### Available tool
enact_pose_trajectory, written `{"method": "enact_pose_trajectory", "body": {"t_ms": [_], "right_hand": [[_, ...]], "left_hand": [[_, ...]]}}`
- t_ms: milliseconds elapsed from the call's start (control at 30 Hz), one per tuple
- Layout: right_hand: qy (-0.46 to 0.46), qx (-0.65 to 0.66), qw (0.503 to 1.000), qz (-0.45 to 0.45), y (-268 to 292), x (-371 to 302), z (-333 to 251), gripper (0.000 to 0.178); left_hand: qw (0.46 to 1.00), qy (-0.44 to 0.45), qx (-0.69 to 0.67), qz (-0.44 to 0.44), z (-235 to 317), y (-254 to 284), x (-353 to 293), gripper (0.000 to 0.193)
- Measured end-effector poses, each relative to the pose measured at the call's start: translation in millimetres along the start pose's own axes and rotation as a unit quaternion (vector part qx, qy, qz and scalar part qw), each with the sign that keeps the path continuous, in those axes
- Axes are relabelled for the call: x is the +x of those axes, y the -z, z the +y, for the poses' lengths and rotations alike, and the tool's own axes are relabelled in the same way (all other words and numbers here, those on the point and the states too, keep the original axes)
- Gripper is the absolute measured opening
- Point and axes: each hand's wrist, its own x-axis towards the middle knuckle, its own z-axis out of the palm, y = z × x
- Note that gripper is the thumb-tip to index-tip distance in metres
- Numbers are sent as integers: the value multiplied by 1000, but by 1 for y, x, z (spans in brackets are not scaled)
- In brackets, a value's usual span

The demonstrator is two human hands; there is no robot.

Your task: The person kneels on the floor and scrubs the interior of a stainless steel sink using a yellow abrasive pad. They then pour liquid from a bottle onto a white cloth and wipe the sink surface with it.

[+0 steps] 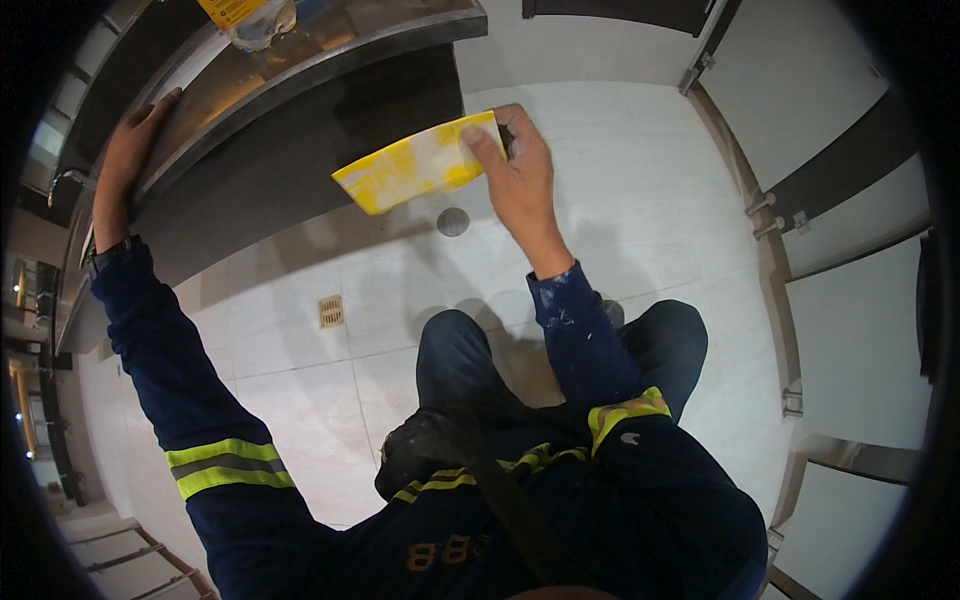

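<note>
My right hand (520, 165) is closed on one end of a yellow flat piece smeared with white (415, 165), possibly a plastic spreader. My thumb lies across its near face, and the fingers go behind it. The piece is held in the air, tilted, in front of the dark side of the counter (300, 150). At the upper left, my left hand (135, 140) rests on the counter's top near its edge, fingers stretched out and holding nothing.
A yellow package with clear plastic (250, 20) lies on the counter. The pale tiled floor has a round drain cover (453, 222) and a square drain grate (331, 311). Toilet cubicle partitions and doors (860, 340) line the right side. A tap (70, 180) stands at far left.
</note>
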Motion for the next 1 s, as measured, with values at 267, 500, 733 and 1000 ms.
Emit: {"method": "enact_pose_trajectory", "body": {"t_ms": [267, 500, 733, 1000], "right_hand": [[1, -42, 999, -6, -6, 41, -28, 35], [-101, -58, 993, 12, -2, -18, 18, 35], [-43, -51, 998, 11, -14, 18, -13, 34], [-40, 2, 999, 16, -14, 31, -18, 34]], "left_hand": [[1000, -22, -21, 4, -9, 1, 4, 77], [999, -12, -29, 7, 21, -8, -14, 73], [1000, -7, -6, 22, -1, 0, -6, 79], [1000, -2, 0, 16, 5, -2, -7, 76]]}}
